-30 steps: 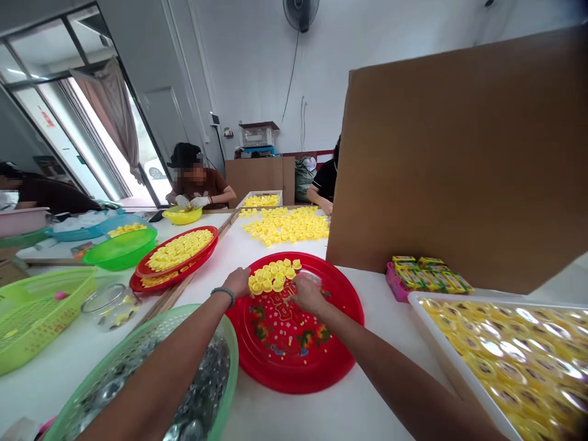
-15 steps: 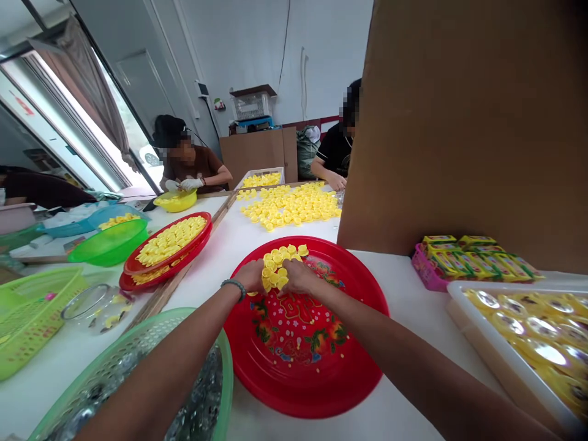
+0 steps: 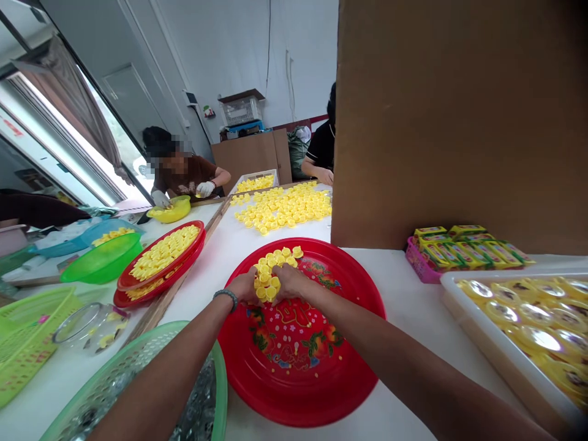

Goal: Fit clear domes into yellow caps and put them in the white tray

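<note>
A big red round tray (image 3: pixel 321 380) with a flower print lies on the white table in front of me. At its far side sits a cluster of small yellow caps (image 3: pixel 273 266). My left hand (image 3: pixel 242 285) and my right hand (image 3: pixel 288 283) cup the near end of the cluster from both sides, fingers curled against the caps. A bead bracelet circles my left wrist.
A tall cardboard sheet (image 3: pixel 459 122) stands at the right, with a pink basket of yellow packets (image 3: pixel 459 252) and a white tray of wrapped yellow items (image 3: pixel 528 324) before it. Left: green basket (image 3: pixel 138 392), glass jar (image 3: pixel 87 327), stacked red trays of caps (image 3: pixel 160 254). Two people work at the far end.
Both hands have come together from either side of the yellow caps, squeezing the cluster narrower and drawing it a little toward me. The camera has tilted down and moved closer.
</note>
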`<act>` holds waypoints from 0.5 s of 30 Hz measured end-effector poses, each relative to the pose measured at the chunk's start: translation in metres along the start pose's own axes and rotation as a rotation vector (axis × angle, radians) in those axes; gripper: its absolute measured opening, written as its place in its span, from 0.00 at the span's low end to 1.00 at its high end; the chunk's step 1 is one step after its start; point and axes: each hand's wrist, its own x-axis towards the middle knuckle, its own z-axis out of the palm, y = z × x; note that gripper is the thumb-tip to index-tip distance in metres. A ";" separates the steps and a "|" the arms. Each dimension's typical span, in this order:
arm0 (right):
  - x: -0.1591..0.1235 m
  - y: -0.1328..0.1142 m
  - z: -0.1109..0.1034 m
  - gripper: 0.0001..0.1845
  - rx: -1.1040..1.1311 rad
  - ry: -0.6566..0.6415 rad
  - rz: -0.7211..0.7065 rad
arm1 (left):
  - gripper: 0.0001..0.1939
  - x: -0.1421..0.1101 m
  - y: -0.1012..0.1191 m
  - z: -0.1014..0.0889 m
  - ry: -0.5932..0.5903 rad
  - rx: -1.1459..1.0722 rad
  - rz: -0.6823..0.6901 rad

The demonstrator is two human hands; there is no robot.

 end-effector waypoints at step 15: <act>-0.041 0.011 0.008 0.42 0.048 -0.006 -0.053 | 0.30 -0.027 0.028 0.018 0.119 0.198 0.167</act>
